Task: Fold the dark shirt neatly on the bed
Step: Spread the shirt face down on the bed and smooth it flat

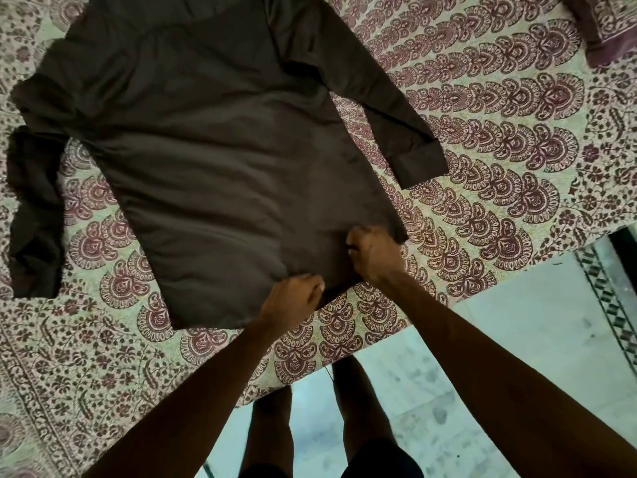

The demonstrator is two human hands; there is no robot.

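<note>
Pinching the hem of the dark shirt (213, 150), the left grip (293, 294) and right grip (372, 257) each curl tight on cloth, probably to tug it smooth before folding. Beyond them it lies spread flat on the bed (499, 174).

Bare arms (193, 384), bare legs (358, 401); perhaps dark shorts (382, 460)

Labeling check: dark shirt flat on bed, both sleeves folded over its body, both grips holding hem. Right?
Sleeves wrong: head view shows both lying out beside the dark shirt, not folded over. Left grip and right grip do hold the hem; shirt flat on bed.
</note>
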